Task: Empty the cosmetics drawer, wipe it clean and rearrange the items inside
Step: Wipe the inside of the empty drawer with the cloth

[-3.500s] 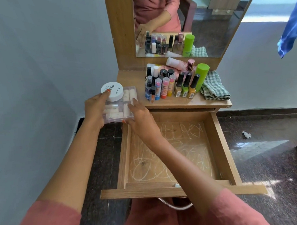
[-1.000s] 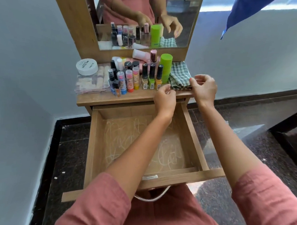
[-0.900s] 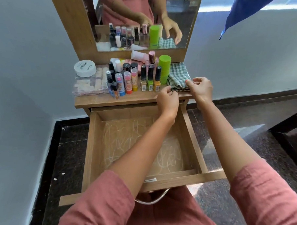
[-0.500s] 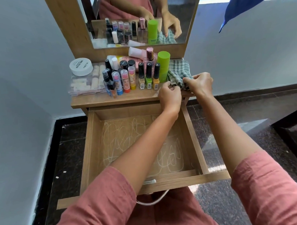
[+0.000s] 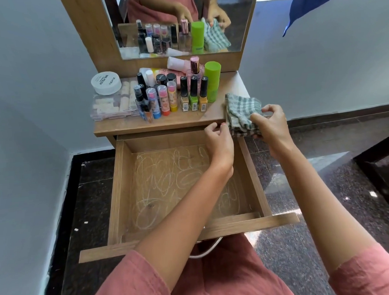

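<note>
Head view, one frame.

Pose: both of my forearms reach forward over the open drawer (image 5: 116, 191). Right hand (image 5: 271, 126) is at the front right corner of the tabletop (image 5: 188, 121), fingers and thumb clenched round the folded checked cloth (image 5: 241, 112). The cloth overhangs the table edge. Left hand (image 5: 219, 139) is just beside the cloth's lower left edge with its fingers curled. I cannot tell whether they pinch the fabric or stop short of it.

Counts on the tabletop:
- three black-capped nail polish bottles (image 5: 193, 96) in a front row
- three clear-capped sticks (image 5: 163, 99)
- one tall green bottle (image 5: 212, 80)
- one pink-capped perfume bottle (image 5: 194, 69)
- one white round jar (image 5: 106, 82), sitting on one clear box (image 5: 113, 104)

Drawer: the base shows pale scribbled marks.

Limits: the dark bottles behind the sticks overlap, so I cannot count them. My left forearm covers part of the drawer base. The metal handle (image 5: 207, 251) is partly hidden under the drawer front.
</note>
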{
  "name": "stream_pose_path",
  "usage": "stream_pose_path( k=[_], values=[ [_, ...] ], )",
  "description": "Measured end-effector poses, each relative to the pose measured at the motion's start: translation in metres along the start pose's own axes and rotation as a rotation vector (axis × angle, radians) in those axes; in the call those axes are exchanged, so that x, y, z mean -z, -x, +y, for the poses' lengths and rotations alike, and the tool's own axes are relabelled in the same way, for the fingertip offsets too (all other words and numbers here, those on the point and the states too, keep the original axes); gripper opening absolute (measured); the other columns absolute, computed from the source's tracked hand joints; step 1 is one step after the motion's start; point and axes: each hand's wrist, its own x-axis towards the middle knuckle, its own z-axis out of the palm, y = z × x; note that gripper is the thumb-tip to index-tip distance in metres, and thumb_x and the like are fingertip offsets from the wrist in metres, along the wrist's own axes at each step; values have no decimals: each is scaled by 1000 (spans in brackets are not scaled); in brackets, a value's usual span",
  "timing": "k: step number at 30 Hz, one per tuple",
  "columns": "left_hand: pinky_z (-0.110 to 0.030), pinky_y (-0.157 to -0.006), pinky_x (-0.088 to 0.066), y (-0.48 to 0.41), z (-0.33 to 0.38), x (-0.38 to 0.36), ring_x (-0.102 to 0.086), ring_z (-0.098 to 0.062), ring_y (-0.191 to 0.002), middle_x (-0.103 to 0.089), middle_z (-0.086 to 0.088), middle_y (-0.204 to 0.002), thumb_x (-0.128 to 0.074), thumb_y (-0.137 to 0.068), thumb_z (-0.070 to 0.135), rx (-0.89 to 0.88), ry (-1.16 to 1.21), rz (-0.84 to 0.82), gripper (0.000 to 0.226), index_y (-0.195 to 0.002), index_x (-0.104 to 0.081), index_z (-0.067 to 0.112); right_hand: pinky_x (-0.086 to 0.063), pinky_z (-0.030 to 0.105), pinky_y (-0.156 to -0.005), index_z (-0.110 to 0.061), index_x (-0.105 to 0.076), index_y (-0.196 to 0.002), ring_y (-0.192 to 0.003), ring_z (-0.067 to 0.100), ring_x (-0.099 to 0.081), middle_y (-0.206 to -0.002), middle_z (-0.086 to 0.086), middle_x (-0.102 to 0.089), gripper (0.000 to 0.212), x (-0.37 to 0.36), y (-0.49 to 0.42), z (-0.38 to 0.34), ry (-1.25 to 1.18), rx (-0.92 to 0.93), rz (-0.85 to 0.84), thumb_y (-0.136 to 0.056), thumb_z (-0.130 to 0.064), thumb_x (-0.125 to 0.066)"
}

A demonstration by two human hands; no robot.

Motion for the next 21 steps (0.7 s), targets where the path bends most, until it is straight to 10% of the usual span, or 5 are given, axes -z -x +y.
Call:
stream_pose_path(
  k=[4,12,21],
  values=[
    [-30,-72,-39,6,-12,13,-51,-18,-82,-58,-7,-87,-37,-97,29,33,28,-28,26,-84,-55,15,-37,14,-39,-16,-45,-108,-43,-2,-48,-70,-4,-50,30,1,33,2,-186,-27,-136,-85,3,-42],
    [-40,-85,-55,21,-25,61,-68,-25,-95,-70,-10,-106,-40,-91,53,173,134,-174,49,-113,-63,16,-52,23,-68,-22,-52,-101,-83,13,-60,-101,4,-60,33,-17,78,21,-236,-50,-347,-78,1,-49],
    [-18,-57,-48,11,-27,125,-62,-7,-78,-65,2,-93,-55,-90,14,65,-291,-207,26,-116,-53,11,-52,41,-85,-28,-57,-80,-96,21,-61,-90,-7,-63,13,-50,88,54,211,118,-352,-82,-19,-66]
  ],
)
